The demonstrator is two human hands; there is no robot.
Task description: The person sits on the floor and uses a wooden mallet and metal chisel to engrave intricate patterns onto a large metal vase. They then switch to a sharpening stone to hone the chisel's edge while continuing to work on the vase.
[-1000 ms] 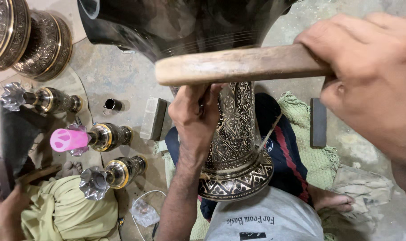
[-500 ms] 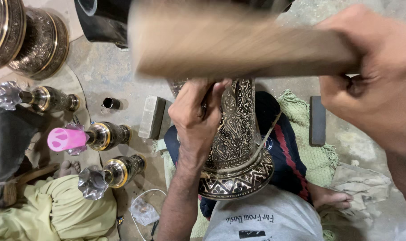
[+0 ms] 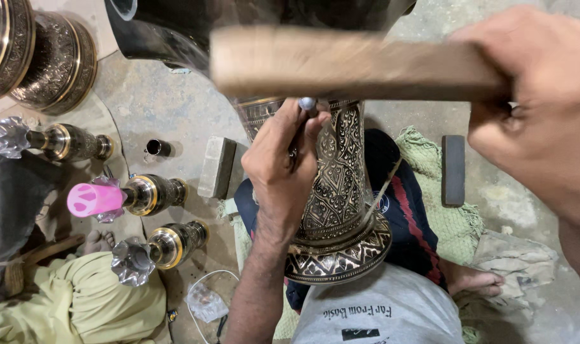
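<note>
A tall engraved brass vase [image 3: 337,204] lies across my lap, its flared base toward me and its dark wide body at the top of view. My left hand [image 3: 280,169] grips a thin metal chisel [image 3: 307,105] with its tip against the vase's engraved neck. My right hand [image 3: 538,108] grips a wooden mallet handle [image 3: 353,64], blurred with motion, held across the view above the chisel head.
Three small brass vases [image 3: 156,194] lie on the floor at left, one with a pink cap [image 3: 92,199]. Larger engraved brass pieces [image 3: 41,57] stand top left. A grey block [image 3: 216,167], a dark stone [image 3: 453,170], green cloth [image 3: 449,223] and another person's foot [image 3: 99,241] are nearby.
The mallet handle has swung between frames and stays blurred, now lying slightly lower across the view. My left hand keeps the chisel on the vase neck.
</note>
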